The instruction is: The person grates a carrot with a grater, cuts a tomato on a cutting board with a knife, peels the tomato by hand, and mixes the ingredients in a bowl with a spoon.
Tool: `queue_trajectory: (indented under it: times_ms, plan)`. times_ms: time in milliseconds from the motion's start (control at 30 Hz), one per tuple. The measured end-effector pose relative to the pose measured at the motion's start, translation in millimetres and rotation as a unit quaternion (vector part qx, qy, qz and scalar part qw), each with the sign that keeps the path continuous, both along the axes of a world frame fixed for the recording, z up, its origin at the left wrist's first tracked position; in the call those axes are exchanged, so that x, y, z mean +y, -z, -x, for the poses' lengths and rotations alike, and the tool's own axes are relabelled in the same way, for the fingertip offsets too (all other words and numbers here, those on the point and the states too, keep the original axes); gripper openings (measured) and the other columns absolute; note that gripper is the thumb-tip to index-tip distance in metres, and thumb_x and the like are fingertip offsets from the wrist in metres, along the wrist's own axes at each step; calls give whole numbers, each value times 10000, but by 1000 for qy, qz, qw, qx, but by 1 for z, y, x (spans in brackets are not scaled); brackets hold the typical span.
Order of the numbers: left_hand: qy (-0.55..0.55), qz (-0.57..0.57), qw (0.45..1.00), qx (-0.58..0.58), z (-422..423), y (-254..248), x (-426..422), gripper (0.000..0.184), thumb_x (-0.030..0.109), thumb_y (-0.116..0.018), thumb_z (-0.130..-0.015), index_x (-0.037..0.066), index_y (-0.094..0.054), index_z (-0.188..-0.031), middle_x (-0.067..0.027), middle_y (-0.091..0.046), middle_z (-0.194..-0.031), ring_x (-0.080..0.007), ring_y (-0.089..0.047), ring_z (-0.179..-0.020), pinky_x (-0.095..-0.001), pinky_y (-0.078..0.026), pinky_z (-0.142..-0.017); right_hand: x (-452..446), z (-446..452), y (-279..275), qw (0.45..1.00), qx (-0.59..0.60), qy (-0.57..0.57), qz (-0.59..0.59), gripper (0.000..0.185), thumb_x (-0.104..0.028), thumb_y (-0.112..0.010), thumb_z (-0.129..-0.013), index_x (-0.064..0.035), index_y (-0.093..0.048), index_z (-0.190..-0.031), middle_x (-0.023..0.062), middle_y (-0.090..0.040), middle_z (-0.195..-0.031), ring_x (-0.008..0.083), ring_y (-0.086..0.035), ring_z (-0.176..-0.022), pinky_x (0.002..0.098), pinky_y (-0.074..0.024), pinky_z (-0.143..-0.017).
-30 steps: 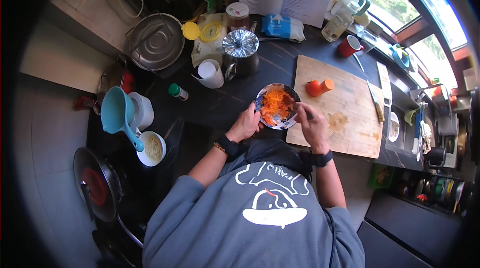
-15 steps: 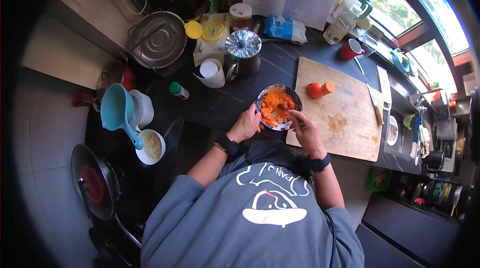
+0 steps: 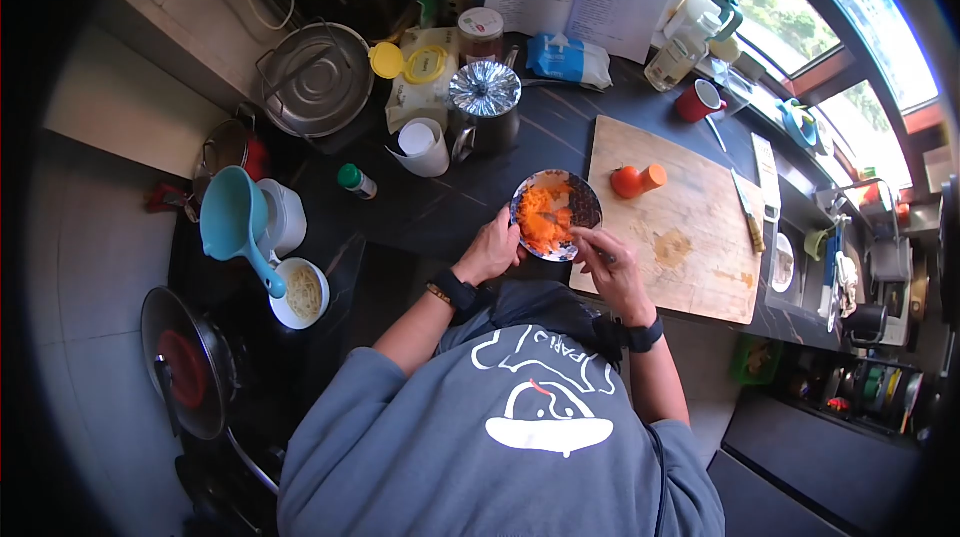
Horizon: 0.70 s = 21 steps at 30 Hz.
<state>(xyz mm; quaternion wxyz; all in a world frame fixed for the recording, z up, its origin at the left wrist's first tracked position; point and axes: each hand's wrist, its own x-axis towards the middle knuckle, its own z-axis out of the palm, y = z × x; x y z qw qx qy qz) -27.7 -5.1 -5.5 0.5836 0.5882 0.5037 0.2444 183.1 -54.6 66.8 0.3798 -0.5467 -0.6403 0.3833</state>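
Note:
My left hand (image 3: pixel 492 249) is closed on the left rim of a patterned bowl (image 3: pixel 588 205), thumb toward the inside. Shredded orange food that looks like grated carrot (image 3: pixel 543 222) lies mostly in the left part of the bowl. My right hand (image 3: pixel 615 269) is at the bowl's right edge, fingers pinched around a thin utensil whose head is in the orange shreds. Whether it is a fork or a spoon is hard to make out. To the right, a wooden cutting board (image 3: pixel 690 217) carries an orange-red piece (image 3: pixel 638 180), perhaps a cut carrot.
A knife (image 3: pixel 748 212) lies on the board's right side. Left of me are a white bowl of pale strands (image 3: pixel 302 295), a teal ladle-like scoop (image 3: pixel 235 217) and a frying pan (image 3: pixel 185 362). A foil-topped metal pot (image 3: pixel 487 107) and green-capped jar (image 3: pixel 357 181) stand beyond.
The orange shreds have been gathered toward the left of the bowl, baring more of its patterned right inside. My right hand has shifted slightly down, its fingers turned.

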Motion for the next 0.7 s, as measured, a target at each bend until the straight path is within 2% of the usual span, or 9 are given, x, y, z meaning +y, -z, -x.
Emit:
queue_trajectory:
  times_ms: [133,200,333,400,467,500,533,600,700]
  plan:
    - [-1,-3,1000,-9,1,4,0,398,114,-357,-971,-21,-354,-1345,-87,-635,-787,-119,-596,-560,-277,-516,-551,1,-2,16,994,-73,-74,-12,182,-50,-565,-933,2,-649,-1086,85,-634,-874,122,-633,-696,243,-505,-554]
    - [3,8,1000,-9,0,3,1,398,116,-359,-971,-22,-354,-1344,-89,-636,-787,-121,-597,-557,-278,-516,-551,9,-2,26,997,-39,12,-65,147,-29,-598,-892,8,-652,-1023,130,-650,-829,233,-647,-723,303,-515,-627]
    - [1,-6,1000,-3,1,4,0,372,120,-365,-968,-26,-375,-1310,-89,-637,-780,-125,-596,-554,-278,-514,-545,2,-1,-30,998,-37,-15,42,147,-32,-591,-898,6,-650,-1027,139,-665,-857,262,-658,-768,322,-530,-651]
    - [-4,-4,1000,-10,1,1,-1,362,119,-363,-968,-27,-382,-1298,-90,-637,-780,-125,-594,-552,-277,-513,-543,-4,4,-32,996,-24,-41,81,148,-30,-597,-890,1,-647,-1026,159,-663,-875,295,-657,-777,344,-520,-645]
    - [-6,-1,1000,-17,0,1,0,352,118,-362,-968,-28,-389,-1287,-90,-636,-780,-126,-592,-551,-275,-512,-541,-3,10,-11,989,-101,-99,-40,153,-28,-605,-880,1,-645,-1024,180,-654,-873,315,-651,-761,356,-511,-655]
    - [-2,-1,1000,-11,1,2,0,345,118,-362,-967,-29,-394,-1278,-92,-636,-780,-126,-593,-552,-275,-513,-540,-1,10,-2,992,-101,-58,-50,160,-26,-609,-872,-1,-646,-1025,192,-650,-876,336,-645,-763,360,-509,-677]
    - [1,-1,1000,-5,1,2,1,338,118,-362,-967,-30,-398,-1269,-93,-636,-779,-127,-595,-552,-276,-513,-539,4,6,7,992,-101,-57,-49,160,-26,-609,-872,-1,-646,-1025,192,-650,-876,336,-645,-763,360,-509,-677]
    - [2,-4,1000,-7,1,5,1,338,118,-363,-967,-31,-400,-1268,-94,-636,-780,-128,-597,-552,-277,-514,-539,15,-2,13,995,-86,13,-50,184,-54,-592,-912,8,-646,-1077,116,-677,-864,158,-642,-666,267,-519,-594]
    - [-7,1,1000,-13,0,3,0,337,117,-362,-967,-31,-401,-1268,-94,-636,-781,-128,-601,-555,-277,-515,-538,11,5,-13,999,-32,1,11,184,-66,-594,-918,5,-650,-1079,106,-672,-832,132,-644,-665,254,-520,-586]
